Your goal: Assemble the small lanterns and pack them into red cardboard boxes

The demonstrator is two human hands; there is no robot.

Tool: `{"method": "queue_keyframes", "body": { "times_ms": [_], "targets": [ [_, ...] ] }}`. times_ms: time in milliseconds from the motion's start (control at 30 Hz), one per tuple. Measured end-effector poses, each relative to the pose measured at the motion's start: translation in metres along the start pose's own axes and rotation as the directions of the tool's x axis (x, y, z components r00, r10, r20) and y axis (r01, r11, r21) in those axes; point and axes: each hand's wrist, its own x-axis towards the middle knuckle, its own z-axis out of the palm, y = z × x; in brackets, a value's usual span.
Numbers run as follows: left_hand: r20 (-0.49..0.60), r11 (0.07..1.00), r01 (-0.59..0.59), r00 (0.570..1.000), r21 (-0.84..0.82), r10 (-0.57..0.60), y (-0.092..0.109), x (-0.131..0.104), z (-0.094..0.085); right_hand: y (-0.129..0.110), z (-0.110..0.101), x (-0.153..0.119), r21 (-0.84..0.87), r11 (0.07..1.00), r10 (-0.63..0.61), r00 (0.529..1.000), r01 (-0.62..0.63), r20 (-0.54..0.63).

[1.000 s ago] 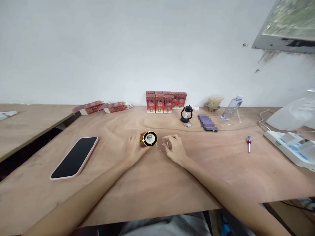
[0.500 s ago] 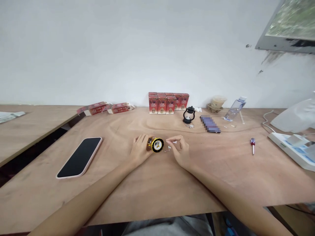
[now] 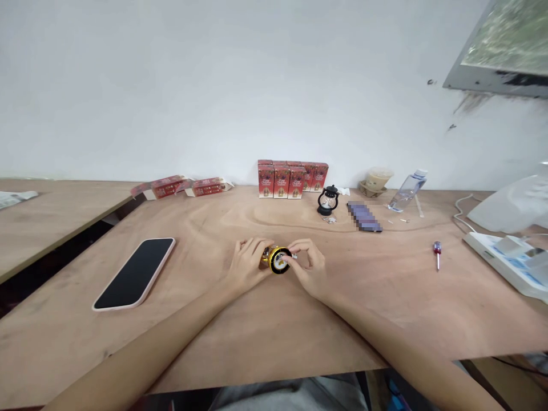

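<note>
Work at the round end of a small gold-coloured piece [image 3: 276,265]. The piece lay just above or against the tabletop [image 3: 274,331], between the two hands in front of the person; whether it touched the wood could not be told. The left hand [image 3: 247,264] was wrapped around its body, so that the dark-ringed end, with a pale centre, was turned toward the viewer and the right. The right hand [image 3: 313,268] had thumb and forefinger brought to that end, the thumb over the pale centre; whether a small part was pinched there was too fine to make out. A tiny pale object [image 3: 294,256] showed beside the right fingers. The step in hand was judged to be fine fitting or adjusting at this end. The next move seemed to call for a steady left grasp and light, exact pressure from the right fingertips. The screwdriver [image 3: 437,255] lay well apart to the right, and a black lantern [image 3: 327,201] stood upright farther back.
</note>
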Motion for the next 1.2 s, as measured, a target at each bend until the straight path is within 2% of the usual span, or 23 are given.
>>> {"method": "queue_keyframes", "body": {
  "times_ms": [167,267,367,500,633,700,767,833,900,1000,1200],
  "targets": [
    [-0.014,1.0,0.005,1.0,0.011,-0.004,-0.002,0.001,0.001,0.006,-0.001,0.003,-0.014,0.993,0.116,0.993,-0.117,-0.011],
    [0.007,1.0,-0.016,1.0,0.025,0.015,-0.003,0.001,0.001,0.011,-0.002,0.001,0.033,0.966,0.249,0.962,-0.255,0.114],
    [0.031,0.998,-0.029,0.999,0.06,0.027,-0.003,0.0,0.001,0.016,0.001,-0.003,0.128,0.92,0.324,0.902,-0.371,0.284],
    [-0.017,0.993,0.005,1.0,0.121,-0.003,-0.001,0.0,-0.001,0.02,0.004,-0.004,0.195,0.88,0.363,0.878,-0.433,0.311],
    [-0.055,0.991,0.075,0.996,0.113,-0.069,-0.002,0.001,0.001,0.031,-0.007,0.006,0.153,0.901,0.366,0.901,-0.406,0.233],
    [-0.079,0.988,0.133,0.989,0.085,-0.126,-0.005,0.001,0.003,0.042,-0.017,0.01,-0.002,0.922,0.384,0.913,-0.387,0.136],
    [-0.096,0.982,0.184,0.979,0.037,-0.179,-0.008,0.0,0.006,0.054,-0.026,0.013,-0.232,0.899,0.4,0.912,-0.371,0.092],
    [-0.096,0.976,0.215,0.972,-0.025,-0.216,-0.011,0.0,0.007,0.063,-0.031,0.013,-0.411,0.857,0.401,0.902,-0.309,0.159],
    [-0.084,0.967,0.236,0.966,-0.099,-0.245,-0.012,-0.001,0.007,0.067,-0.032,0.011,-0.502,0.84,0.374,0.89,-0.206,0.261],
    [-0.045,0.943,0.249,0.963,-0.219,-0.265,-0.012,-0.001,0.007,0.065,-0.028,0.009,-0.53,0.841,0.318,0.894,-0.113,0.314],
    [-0.014,0.923,0.259,0.962,-0.285,-0.274,-0.011,-0.002,0.009,0.05,-0.019,0.01,-0.393,0.913,0.211,0.954,-0.113,0.214]
  ]
}}
